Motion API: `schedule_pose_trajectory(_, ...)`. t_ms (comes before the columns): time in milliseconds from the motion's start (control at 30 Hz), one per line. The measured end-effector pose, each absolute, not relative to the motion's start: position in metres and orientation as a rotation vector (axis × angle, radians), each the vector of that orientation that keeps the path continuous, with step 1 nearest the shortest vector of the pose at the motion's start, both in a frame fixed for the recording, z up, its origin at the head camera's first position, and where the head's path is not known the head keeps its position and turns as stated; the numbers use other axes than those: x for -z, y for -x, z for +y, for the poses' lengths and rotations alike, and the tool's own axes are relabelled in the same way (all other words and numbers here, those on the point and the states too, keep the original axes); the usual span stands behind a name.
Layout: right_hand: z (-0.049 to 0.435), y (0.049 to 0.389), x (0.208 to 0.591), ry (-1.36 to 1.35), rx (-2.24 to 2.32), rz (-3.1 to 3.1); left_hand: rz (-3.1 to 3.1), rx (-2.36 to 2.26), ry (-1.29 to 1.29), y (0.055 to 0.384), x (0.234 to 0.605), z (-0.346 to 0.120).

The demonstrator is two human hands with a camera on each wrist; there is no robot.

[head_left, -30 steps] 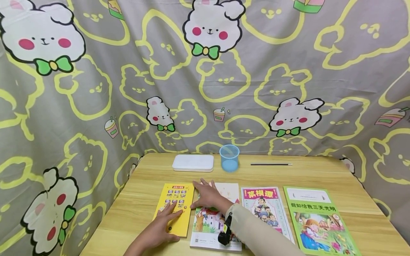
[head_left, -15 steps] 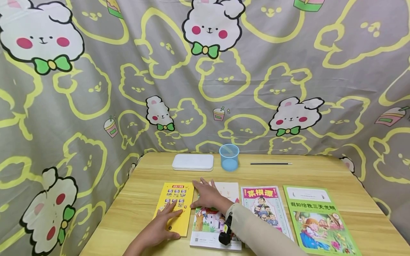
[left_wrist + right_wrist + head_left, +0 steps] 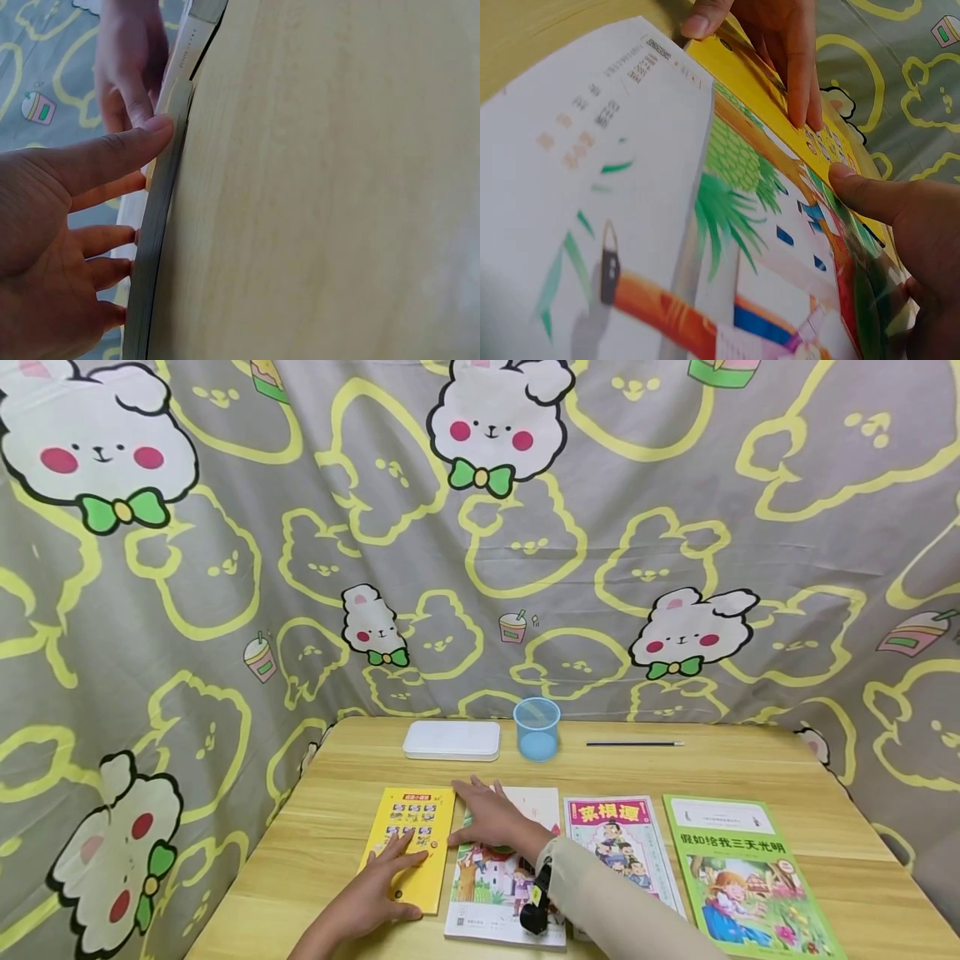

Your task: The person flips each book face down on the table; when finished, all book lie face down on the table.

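A yellow book [image 3: 420,881] lies flat on the table, small pictures on its cover. My left hand [image 3: 371,885] rests on it with spread fingers, the thumb near its lower right corner. In the left wrist view, the left thumb [image 3: 135,150] lies at the edge of a book seen side-on. To the right is a white book [image 3: 480,877] with a colourful castle scene. My right hand [image 3: 491,820] spreads across this book's upper part, partly covering its title. In the right wrist view, the right thumb [image 3: 862,196] touches the yellow book's edge.
Farther right lie a pink-and-white book [image 3: 615,852] and a green book [image 3: 750,877]. Along the back of the wooden table [image 3: 360,768] are a white case [image 3: 452,741], a blue mesh cup [image 3: 537,731] and a thin dark stick [image 3: 633,744]. A patterned curtain [image 3: 450,552] hangs behind.
The right wrist and sleeve have shifted slightly to the right. The left hand and the books look the same.
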State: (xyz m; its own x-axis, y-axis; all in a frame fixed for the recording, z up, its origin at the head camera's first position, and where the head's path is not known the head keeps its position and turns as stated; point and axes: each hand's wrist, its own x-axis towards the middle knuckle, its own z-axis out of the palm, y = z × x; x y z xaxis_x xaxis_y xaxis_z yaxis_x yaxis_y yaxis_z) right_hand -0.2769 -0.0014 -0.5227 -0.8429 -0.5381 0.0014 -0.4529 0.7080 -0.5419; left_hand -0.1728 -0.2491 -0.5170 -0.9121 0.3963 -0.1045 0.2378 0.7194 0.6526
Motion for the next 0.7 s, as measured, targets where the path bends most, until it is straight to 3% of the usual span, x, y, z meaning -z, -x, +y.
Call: schedule_pose_trajectory(700, 0.036, 0.275, 0.524, 0.849, 0.917, 2.708, 2.683, -0.982, -0.485, 0.174, 0.518, -0.249)
